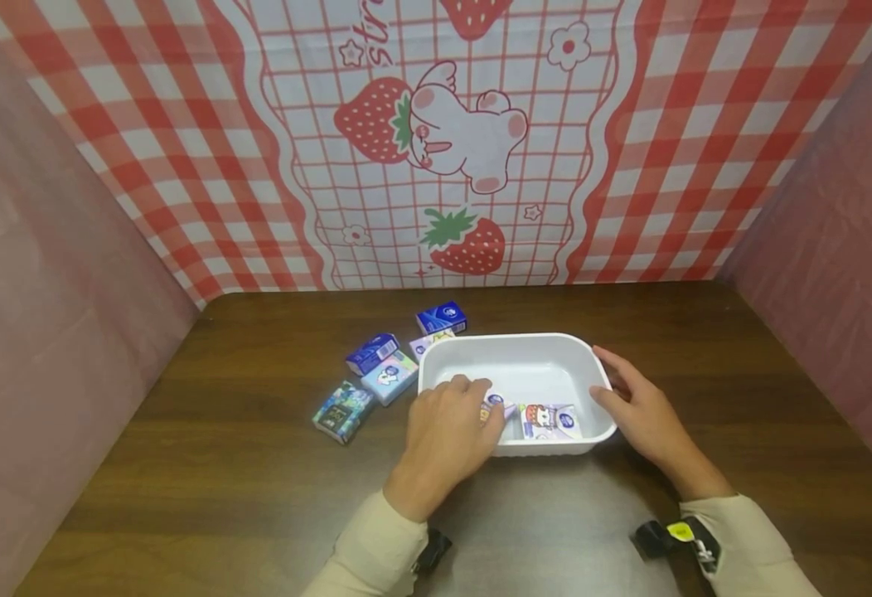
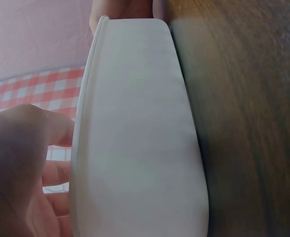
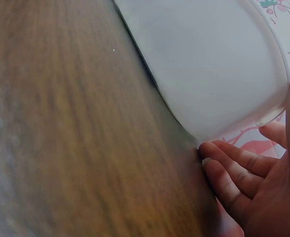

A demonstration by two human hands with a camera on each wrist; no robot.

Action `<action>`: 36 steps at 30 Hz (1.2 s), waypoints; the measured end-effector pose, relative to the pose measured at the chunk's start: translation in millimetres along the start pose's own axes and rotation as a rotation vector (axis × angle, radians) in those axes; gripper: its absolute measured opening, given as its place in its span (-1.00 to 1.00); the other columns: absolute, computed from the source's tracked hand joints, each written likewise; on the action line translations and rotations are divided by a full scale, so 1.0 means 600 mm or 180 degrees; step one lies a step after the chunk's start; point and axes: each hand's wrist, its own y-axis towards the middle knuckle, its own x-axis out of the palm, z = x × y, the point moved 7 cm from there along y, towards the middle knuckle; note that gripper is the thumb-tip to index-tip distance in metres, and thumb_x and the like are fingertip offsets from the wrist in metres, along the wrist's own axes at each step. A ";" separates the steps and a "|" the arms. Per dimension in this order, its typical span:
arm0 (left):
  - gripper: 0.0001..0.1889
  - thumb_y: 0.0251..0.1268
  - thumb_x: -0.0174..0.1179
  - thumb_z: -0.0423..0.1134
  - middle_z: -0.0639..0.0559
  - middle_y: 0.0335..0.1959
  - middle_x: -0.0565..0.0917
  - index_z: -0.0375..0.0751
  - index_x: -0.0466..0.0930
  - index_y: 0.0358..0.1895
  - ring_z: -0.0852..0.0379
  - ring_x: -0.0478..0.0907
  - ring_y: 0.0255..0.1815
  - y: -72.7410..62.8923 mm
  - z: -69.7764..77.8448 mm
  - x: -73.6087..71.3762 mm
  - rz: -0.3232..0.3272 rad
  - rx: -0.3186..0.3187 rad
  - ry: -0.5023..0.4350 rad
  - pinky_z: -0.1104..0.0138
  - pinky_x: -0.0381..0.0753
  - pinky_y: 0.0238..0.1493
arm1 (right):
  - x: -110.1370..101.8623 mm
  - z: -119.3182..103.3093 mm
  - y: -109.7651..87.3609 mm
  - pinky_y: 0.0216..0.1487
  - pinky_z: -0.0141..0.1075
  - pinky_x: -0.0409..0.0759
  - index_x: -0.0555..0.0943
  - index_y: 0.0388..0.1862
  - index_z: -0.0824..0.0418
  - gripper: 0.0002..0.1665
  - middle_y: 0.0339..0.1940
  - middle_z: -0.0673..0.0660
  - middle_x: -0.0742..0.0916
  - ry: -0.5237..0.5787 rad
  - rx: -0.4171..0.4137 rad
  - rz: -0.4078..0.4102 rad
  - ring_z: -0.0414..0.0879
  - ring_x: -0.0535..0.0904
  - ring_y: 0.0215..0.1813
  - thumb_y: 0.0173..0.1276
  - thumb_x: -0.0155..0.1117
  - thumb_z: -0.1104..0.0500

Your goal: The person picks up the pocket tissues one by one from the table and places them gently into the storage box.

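A white plastic basin (image 1: 511,448) stands on the wooden table. My left hand (image 1: 447,427) reaches over its near left rim, with a small patterned tissue pack (image 1: 495,401) between thumb and fingers; the palm side is hidden in the head view. Flat on the basin floor, right of that hand, lies another tissue pack (image 1: 550,421) with a cartoon figure. My right hand (image 1: 641,414) grips the basin's right end, thumb over the rim and the other fingers along the outside. In the right wrist view, fingertips (image 3: 211,150) sit low by the basin wall (image 3: 219,74).
Left of the basin lie several tissue packs: a dark blue one (image 1: 372,355), a light blue one (image 1: 390,377) and a dark green patterned one (image 1: 342,412). Behind its far left corner are another blue pack (image 1: 442,318) and a pale one (image 1: 428,341). A checked cloth (image 1: 667,166) hangs behind.
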 end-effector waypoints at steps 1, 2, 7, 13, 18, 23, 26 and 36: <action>-0.67 0.35 0.19 0.05 0.01 -0.35 0.71 -0.08 0.77 -0.10 0.08 0.59 -0.48 0.000 0.000 -0.002 0.0043 0.0028 -0.0005 0.29 0.49 -0.54 | 0.000 0.000 0.000 -0.08 0.03 0.70 0.18 0.61 0.09 -0.26 0.26 0.45 0.55 0.0004 -0.0003 0.0000 0.28 0.58 0.11 0.53 0.14 0.03; -0.68 0.34 0.20 0.04 0.02 -0.36 0.72 -0.08 0.77 -0.10 0.08 0.59 -0.49 0.000 0.000 -0.005 0.0087 0.0060 -0.0006 0.30 0.49 -0.56 | 0.001 -0.001 0.000 -0.08 0.03 0.70 0.18 0.61 0.09 -0.26 0.25 0.45 0.55 0.0002 0.0000 -0.0001 0.28 0.59 0.10 0.53 0.14 0.03; -0.69 0.34 0.20 0.02 0.03 -0.35 0.74 -0.07 0.78 -0.09 0.09 0.61 -0.48 0.001 0.000 -0.014 0.0179 0.0148 -0.0061 0.31 0.50 -0.57 | 0.001 -0.003 -0.002 -0.11 -0.01 0.71 0.19 0.60 0.10 -0.26 0.23 0.45 0.57 -0.0003 -0.0010 0.0004 0.26 0.59 0.07 0.53 0.14 0.04; -0.68 0.37 0.18 0.04 0.05 -0.33 0.75 -0.06 0.78 -0.08 0.10 0.64 -0.45 -0.001 -0.002 -0.017 0.0149 0.0198 -0.0115 0.31 0.51 -0.57 | 0.000 0.002 -0.003 -0.11 -0.02 0.72 0.18 0.61 0.07 -0.26 0.23 0.44 0.56 -0.0009 0.0027 0.0000 0.27 0.58 0.07 0.53 0.13 0.01; -0.70 0.34 0.22 0.02 0.05 -0.33 0.75 -0.07 0.78 -0.08 0.10 0.64 -0.45 -0.003 -0.007 -0.021 0.0168 0.0238 -0.0192 0.33 0.51 -0.57 | 0.000 0.003 -0.002 -0.10 0.01 0.71 0.17 0.61 0.05 -0.25 0.25 0.44 0.55 0.0007 0.0052 -0.0012 0.29 0.58 0.09 0.53 0.13 -0.01; -0.72 0.32 0.25 0.00 0.06 -0.33 0.75 -0.06 0.79 -0.10 0.10 0.65 -0.44 -0.006 -0.015 -0.026 0.0242 0.0261 -0.0250 0.31 0.53 -0.53 | 0.000 0.002 -0.002 -0.09 0.03 0.70 0.17 0.61 0.05 -0.25 0.26 0.45 0.54 0.0006 0.0056 -0.0021 0.30 0.58 0.09 0.53 0.13 -0.01; -0.73 0.33 0.24 -0.01 0.07 -0.33 0.75 -0.06 0.79 -0.11 0.10 0.66 -0.44 -0.008 -0.020 -0.029 0.0274 0.0290 -0.0285 0.30 0.54 -0.53 | 0.000 0.002 -0.002 -0.08 0.04 0.70 0.17 0.61 0.06 -0.26 0.26 0.45 0.55 0.0004 0.0047 -0.0015 0.30 0.58 0.10 0.54 0.12 0.00; -0.76 0.33 0.24 -0.05 0.07 -0.32 0.76 -0.08 0.78 -0.12 0.14 0.66 -0.43 -0.014 -0.059 -0.044 0.0378 0.0090 -0.0404 0.30 0.57 -0.52 | 0.001 0.006 0.000 -0.08 0.04 0.70 0.18 0.61 0.05 -0.26 0.27 0.44 0.54 0.0025 0.0029 -0.0012 0.31 0.58 0.12 0.54 0.13 -0.01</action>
